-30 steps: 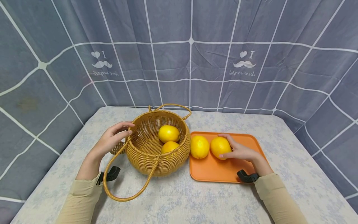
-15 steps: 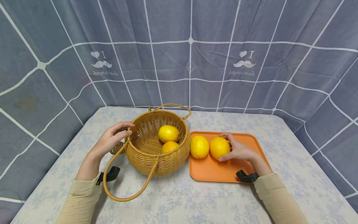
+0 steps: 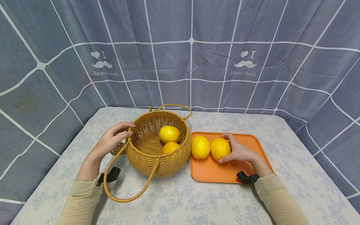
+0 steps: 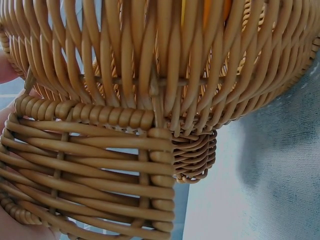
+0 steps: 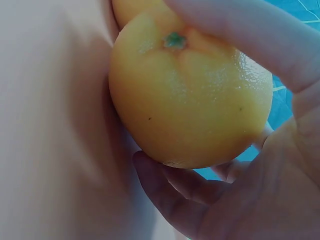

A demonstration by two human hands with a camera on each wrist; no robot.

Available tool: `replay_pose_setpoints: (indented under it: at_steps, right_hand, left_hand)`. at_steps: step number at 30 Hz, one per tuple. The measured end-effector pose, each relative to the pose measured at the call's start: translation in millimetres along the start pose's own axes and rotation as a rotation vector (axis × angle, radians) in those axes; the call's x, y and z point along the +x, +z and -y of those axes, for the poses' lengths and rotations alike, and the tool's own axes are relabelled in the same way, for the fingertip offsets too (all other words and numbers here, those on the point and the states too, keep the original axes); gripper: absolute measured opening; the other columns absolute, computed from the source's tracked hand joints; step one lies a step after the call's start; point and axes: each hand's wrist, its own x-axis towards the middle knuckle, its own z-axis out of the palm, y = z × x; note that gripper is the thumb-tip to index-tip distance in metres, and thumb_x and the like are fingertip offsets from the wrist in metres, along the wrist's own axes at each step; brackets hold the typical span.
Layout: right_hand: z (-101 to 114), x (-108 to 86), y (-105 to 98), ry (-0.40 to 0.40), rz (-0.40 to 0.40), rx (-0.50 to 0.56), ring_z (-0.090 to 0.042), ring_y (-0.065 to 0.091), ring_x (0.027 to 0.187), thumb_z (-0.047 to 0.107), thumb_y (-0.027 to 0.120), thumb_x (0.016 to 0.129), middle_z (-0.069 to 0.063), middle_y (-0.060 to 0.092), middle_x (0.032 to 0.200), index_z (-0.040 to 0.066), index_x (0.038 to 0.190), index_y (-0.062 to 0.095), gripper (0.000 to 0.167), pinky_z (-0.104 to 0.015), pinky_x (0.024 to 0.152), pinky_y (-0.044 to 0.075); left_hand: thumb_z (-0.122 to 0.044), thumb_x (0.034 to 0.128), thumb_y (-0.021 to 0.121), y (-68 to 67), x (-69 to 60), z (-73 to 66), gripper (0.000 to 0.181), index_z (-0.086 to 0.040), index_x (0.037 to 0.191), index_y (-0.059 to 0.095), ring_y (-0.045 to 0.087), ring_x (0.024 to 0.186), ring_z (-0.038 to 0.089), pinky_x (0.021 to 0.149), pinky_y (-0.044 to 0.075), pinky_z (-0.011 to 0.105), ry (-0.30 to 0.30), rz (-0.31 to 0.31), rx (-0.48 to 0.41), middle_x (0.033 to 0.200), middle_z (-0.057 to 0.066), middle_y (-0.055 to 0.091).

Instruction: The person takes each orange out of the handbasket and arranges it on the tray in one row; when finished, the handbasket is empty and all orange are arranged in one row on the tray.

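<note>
My left hand grips the left rim of a round wicker basket, its fingertips reaching over the edge. Inside the basket lie two yellow-orange fruits, an upper one and a lower one partly hidden by the rim. To the right, my right hand holds an orange on an orange tray. Thumb and fingers curve around this orange, and its green stem end shows in the right wrist view. A second orange sits directly left of it, against the basket side.
One long basket handle droops onto the patterned tablecloth in front; another handle stands at the back rim. A small woven piece juts from the basket's left side. Behind the table hangs a grey-blue checked curtain.
My right hand and the orange have shifted slightly left, towards the neighbouring orange. My left hand and the basket have stayed practically where they were.
</note>
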Motion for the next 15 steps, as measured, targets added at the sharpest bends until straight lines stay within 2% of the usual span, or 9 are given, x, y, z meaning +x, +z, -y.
replay_pose_setpoints:
  at_steps: [15]
  right_hand:
    - [-3.7,0.0,-1.8,-0.005,0.028,0.045,-0.036,0.043,0.113,0.024,0.084,0.07,-0.018,0.03,0.135,0.009,0.135,0.022,0.091,-0.049,0.092,0.038]
  left_hand:
    - [-0.024,0.0981,0.051,0.1,-0.3,1.1,0.037,-0.005,0.129,0.053,0.041,0.122,0.025,0.089,0.038,0.041,0.01,0.001,-0.001,0.139,0.011,0.044]
